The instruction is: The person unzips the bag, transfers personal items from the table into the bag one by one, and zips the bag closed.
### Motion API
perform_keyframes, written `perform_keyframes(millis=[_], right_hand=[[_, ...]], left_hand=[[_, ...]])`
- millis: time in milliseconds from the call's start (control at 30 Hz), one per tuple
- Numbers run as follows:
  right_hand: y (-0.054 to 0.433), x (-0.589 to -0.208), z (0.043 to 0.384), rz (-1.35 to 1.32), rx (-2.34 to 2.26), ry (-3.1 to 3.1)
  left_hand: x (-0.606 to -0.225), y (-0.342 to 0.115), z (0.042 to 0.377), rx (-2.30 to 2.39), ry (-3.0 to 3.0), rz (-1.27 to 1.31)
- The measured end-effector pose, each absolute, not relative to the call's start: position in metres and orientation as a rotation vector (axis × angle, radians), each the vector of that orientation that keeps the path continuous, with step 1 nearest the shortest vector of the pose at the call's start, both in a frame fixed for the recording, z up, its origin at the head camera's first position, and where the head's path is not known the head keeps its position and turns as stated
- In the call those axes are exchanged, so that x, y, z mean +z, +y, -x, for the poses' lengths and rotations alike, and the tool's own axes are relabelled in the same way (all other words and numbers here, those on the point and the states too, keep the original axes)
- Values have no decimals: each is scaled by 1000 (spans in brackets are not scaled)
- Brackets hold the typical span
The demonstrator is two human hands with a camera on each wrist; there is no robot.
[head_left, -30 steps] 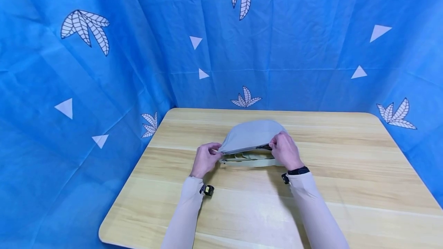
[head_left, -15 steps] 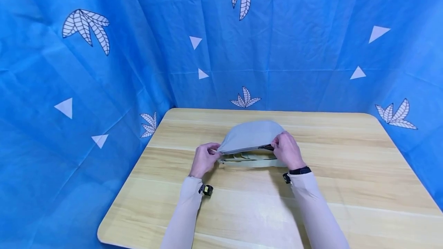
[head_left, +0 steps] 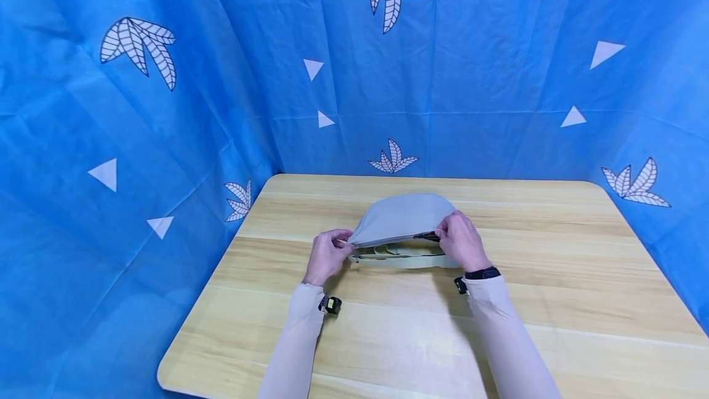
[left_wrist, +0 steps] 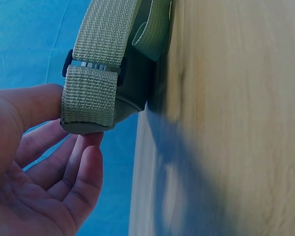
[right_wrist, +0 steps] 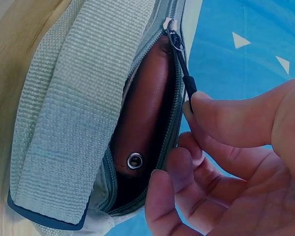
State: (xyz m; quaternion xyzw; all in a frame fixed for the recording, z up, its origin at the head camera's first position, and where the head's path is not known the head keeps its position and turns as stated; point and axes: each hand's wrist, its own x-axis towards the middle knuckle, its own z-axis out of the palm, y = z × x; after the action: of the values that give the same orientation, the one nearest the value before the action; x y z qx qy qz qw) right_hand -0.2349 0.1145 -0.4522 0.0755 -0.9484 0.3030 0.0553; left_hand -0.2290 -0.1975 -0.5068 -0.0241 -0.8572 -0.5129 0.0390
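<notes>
A pale grey-green waist bag (head_left: 407,217) lies on the table, its webbing strap (head_left: 410,261) along the near side. My left hand (head_left: 325,256) pinches the bag's left end, where the strap (left_wrist: 91,93) passes through a black buckle (left_wrist: 122,71) in the left wrist view. My right hand (head_left: 461,239) pinches the black cord zipper pull (right_wrist: 189,83) between thumb and forefinger. Below the zipper slider (right_wrist: 172,30) in the right wrist view, the zipper gapes. Inside shows a brown leather-like item (right_wrist: 145,103) with a metal eyelet (right_wrist: 135,161); the rest of it is hidden.
The wood-grain table (head_left: 554,263) has rounded corners. Blue curtains (head_left: 487,66) with white leaves and triangles stand behind it and at both sides. A black wrist device (head_left: 332,305) is on the left wrist, another (head_left: 460,285) on the right.
My right hand has shifted slightly to the right with the zipper pull. The left hand has barely moved and still holds the bag's left end.
</notes>
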Motion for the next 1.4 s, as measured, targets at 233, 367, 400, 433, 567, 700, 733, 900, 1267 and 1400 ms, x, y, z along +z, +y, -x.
perform_keyframes(millis=[233,367,400,433,567,700,733,900,1267,1400], right_hand=[[117,-451,237,-212,925,-2898],[118,-451,238,-195,931,-2903],[118,-451,238,-194,933,-2903],[119,-451,238,-192,936,-2901],[120,-451,238,-199,938,-2892],[121,-451,239,-207,937,-2884],[121,-451,239,-208,938,-2884],[122,-451,239,-197,938,-2895],[122,-449,238,-192,935,-2906],[123,-447,237,-161,928,-2919]], left_hand=[[-507,-198,231,-1602,-2618,89],[-508,-199,233,-1594,-2614,96],[-508,-200,233,-1587,-2614,98],[-509,-200,233,-1581,-2615,97],[-509,-200,233,-1566,-2620,92],[-510,-200,234,-1573,-2622,82],[-510,-200,235,-1575,-2622,80],[-508,-200,234,-1598,-2615,92],[-507,-200,233,-1618,-2599,102],[-507,-201,234,-1611,-2597,103]])
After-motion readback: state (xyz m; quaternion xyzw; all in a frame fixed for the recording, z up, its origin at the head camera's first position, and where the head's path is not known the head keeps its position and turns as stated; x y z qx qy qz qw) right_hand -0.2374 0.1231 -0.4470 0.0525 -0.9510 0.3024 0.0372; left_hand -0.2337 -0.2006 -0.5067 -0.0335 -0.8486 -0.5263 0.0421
